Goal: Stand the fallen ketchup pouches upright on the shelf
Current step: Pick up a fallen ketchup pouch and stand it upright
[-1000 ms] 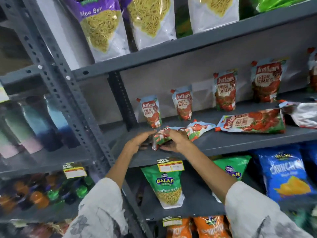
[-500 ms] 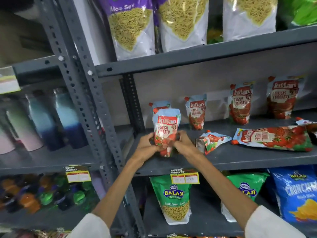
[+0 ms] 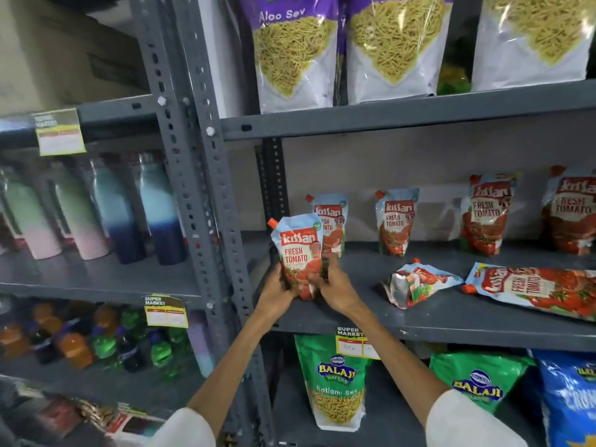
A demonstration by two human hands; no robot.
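Lifted off the shelf board a second ago, the small Kissan ketchup pouch [image 3: 298, 256] now stands nearly upright at the left front of the grey shelf [image 3: 451, 321], leaning slightly left with its orange spout up. Both hands are closed around its lower half: the left hand [image 3: 276, 293] cups the left edge and base, and the right hand [image 3: 333, 290] presses in from the right, fingers curled against the pouch. Whether its base already touches the shelf cannot be told, since the hands cover it.

Two fallen pouches lie to the right: a crumpled small pouch [image 3: 416, 282] and, just beside it, a large flat pouch [image 3: 535, 290]. Four more stand upright along the back.

These look like soft, floppy, liquid-filled packs with slick film, likely to sag or slide if gripped high. A low hold on both sides near the gusset seems best, spreading the base flat before letting go.
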